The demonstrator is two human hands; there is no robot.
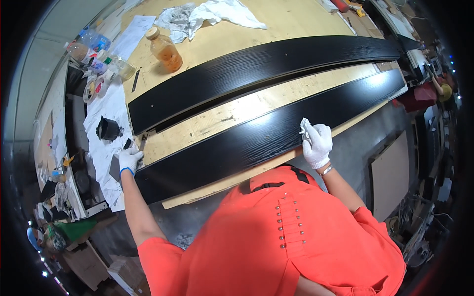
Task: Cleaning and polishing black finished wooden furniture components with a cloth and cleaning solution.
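Observation:
My right hand (317, 144), in a white knit glove, is closed on a crumpled white cloth (304, 125). The cloth touches the nearer long black board (237, 145), whose surface has a glossy wood grain. My left hand (130, 160), gloved too, is at this board's left end with its fingers curled. A small black piece (127, 143) shows just above it and a flat grey piece (114, 168) beside it; what the fingers grip is partly hidden. A second black board (266, 64) lies farther back, roughly parallel.
A black cup (107, 129) stands on white paper (101, 158) at the left. An orange-tinted bottle (165, 50), several other bottles (94, 42) and crumpled rags (217, 14) are on the far part of the table. A brown panel (390, 175) lies at right.

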